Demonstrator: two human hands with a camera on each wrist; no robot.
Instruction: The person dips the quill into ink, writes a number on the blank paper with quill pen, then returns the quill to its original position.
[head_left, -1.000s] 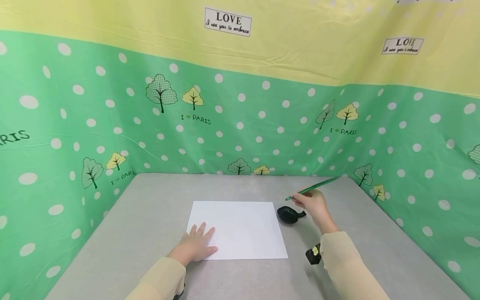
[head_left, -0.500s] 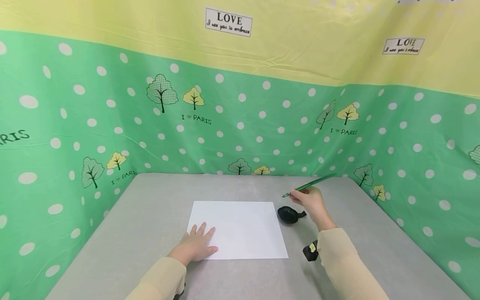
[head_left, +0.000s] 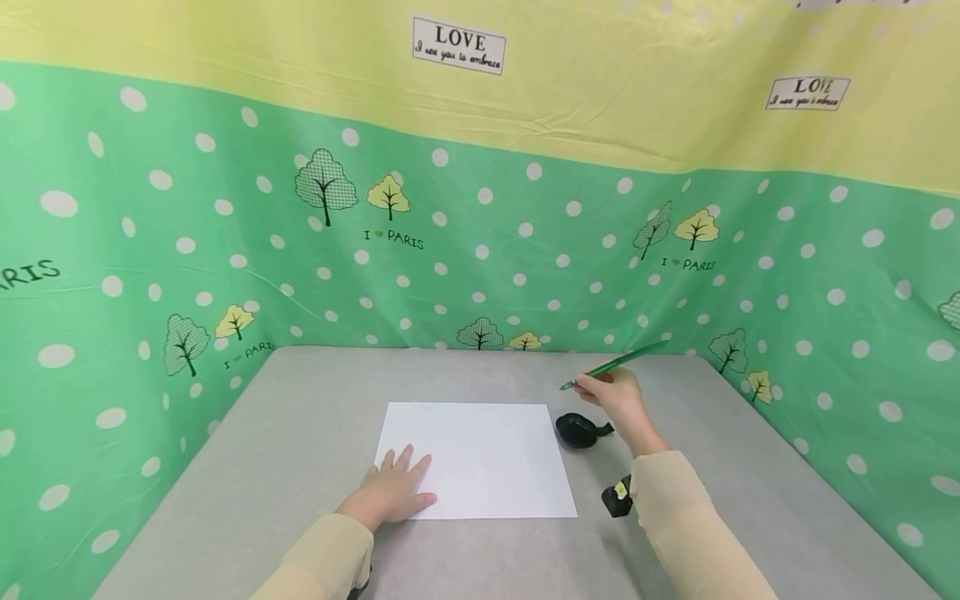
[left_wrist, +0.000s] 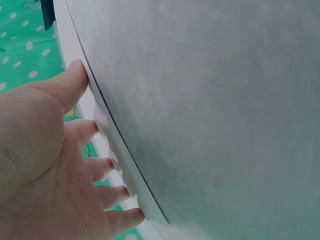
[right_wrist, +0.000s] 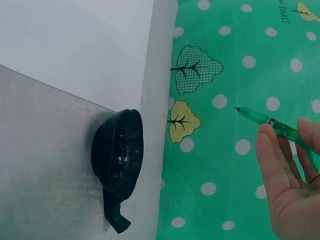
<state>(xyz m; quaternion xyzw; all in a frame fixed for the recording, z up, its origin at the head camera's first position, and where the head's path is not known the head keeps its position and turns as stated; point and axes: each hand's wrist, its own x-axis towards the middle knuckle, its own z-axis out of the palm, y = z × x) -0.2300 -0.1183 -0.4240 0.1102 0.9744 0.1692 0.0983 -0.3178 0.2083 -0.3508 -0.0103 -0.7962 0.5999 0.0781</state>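
Note:
A white sheet of paper [head_left: 480,457] lies flat on the grey table [head_left: 300,417]. My left hand [head_left: 392,492] rests on the sheet's near left corner with its fingers [left_wrist: 82,132] straight and spread. My right hand [head_left: 618,400] is raised above the table to the right of the paper and pinches a green pen [head_left: 617,364], tip pointing left. In the right wrist view the green pen [right_wrist: 272,125] lies across my fingers [right_wrist: 272,165]. A small black dish with a short handle [head_left: 579,431] sits just right of the paper, below that hand; it shows as the black dish [right_wrist: 118,160].
Green polka-dot cloth walls [head_left: 525,250] with tree prints close in the table at the back and both sides, with a yellow band above. A black wrist camera [head_left: 617,496] is strapped under my right sleeve.
My right hand has lifted slightly and drifted left and away with the pen. The left hand, paper and dish have not moved.

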